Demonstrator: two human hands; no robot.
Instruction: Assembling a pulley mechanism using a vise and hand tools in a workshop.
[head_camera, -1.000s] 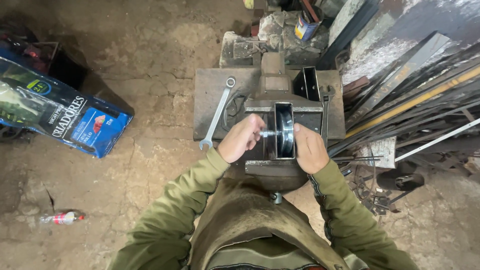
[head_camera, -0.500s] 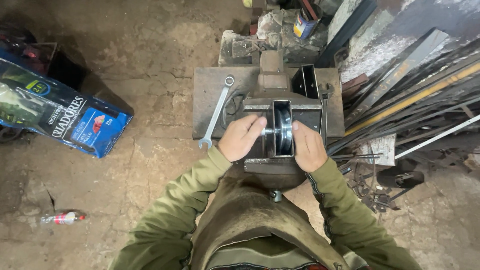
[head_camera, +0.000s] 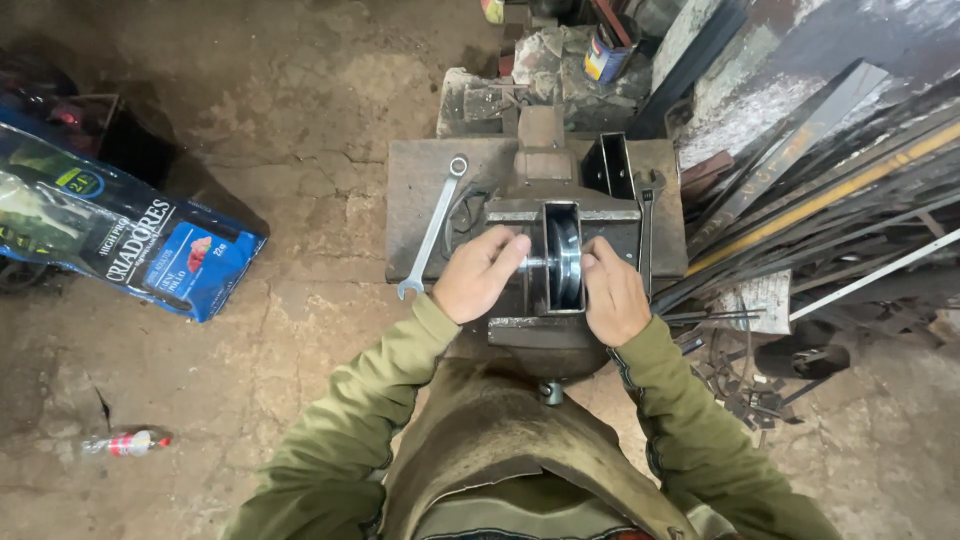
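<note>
Steel wheel (head_camera: 566, 256) in the vise (head_camera: 545, 330), left hand (head_camera: 478, 274) and right hand (head_camera: 612, 292) curled loosely against it.

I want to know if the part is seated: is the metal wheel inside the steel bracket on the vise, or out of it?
Inside: the metal wheel stands on edge between the walls of the steel bracket, with the left hand and right hand at either side.
</note>
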